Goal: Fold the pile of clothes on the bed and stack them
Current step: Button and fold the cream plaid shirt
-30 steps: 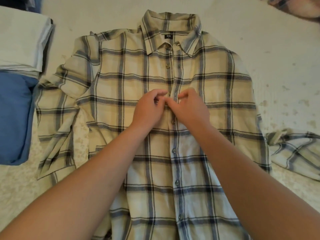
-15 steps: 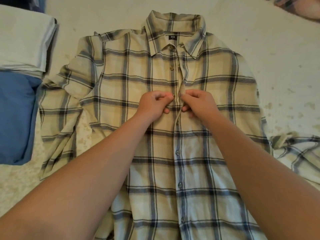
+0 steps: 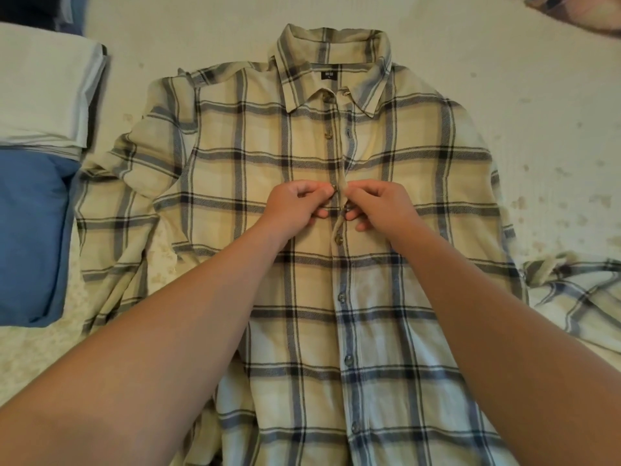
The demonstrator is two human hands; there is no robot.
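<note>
We lay the plaid shirt [image 3: 336,297] front-up on the bed [image 3: 504,62] so its placket meets squarely. Our left hand [image 3: 295,206] and right hand [image 3: 379,206] each pinch a placket edge mid-chest, working a button [image 3: 332,187] closed. The soft, brushed flannel wrinkles easily.

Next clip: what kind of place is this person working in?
Probably a bedroom: a plaid shirt lies spread on a cream patterned bedspread, with folded white and blue clothes stacked at the left.
</note>
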